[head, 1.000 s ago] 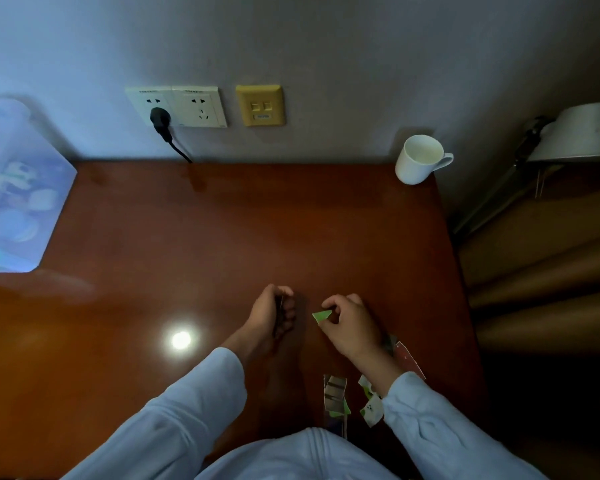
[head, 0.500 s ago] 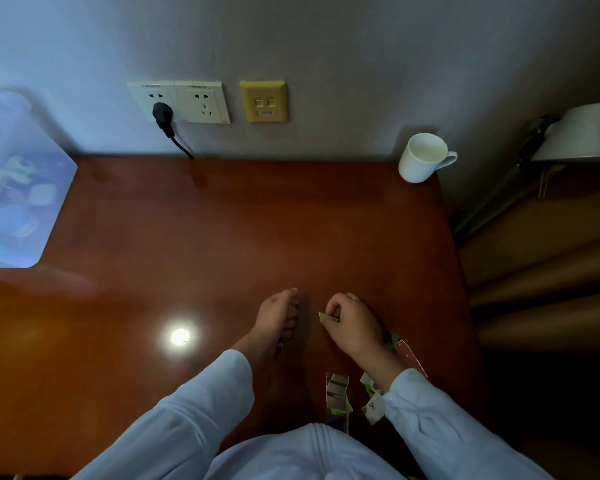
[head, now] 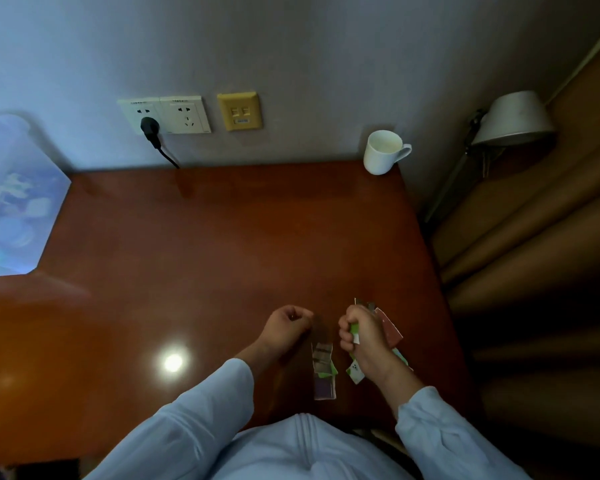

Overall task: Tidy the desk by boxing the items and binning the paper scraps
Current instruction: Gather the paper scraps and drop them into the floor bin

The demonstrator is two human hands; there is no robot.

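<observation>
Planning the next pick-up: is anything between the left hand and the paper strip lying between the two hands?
Nothing visible. The left hand is just left of the paper strip, with only bare desk between them. The right hand grips a green scrap on the strip's other side.

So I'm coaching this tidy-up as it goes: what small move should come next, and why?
Probably reach the left hand to the strip lying on the desk between the hands and pick it up. The right hand already grips a green scrap, and the strip is the nearest loose piece to the left.
</observation>
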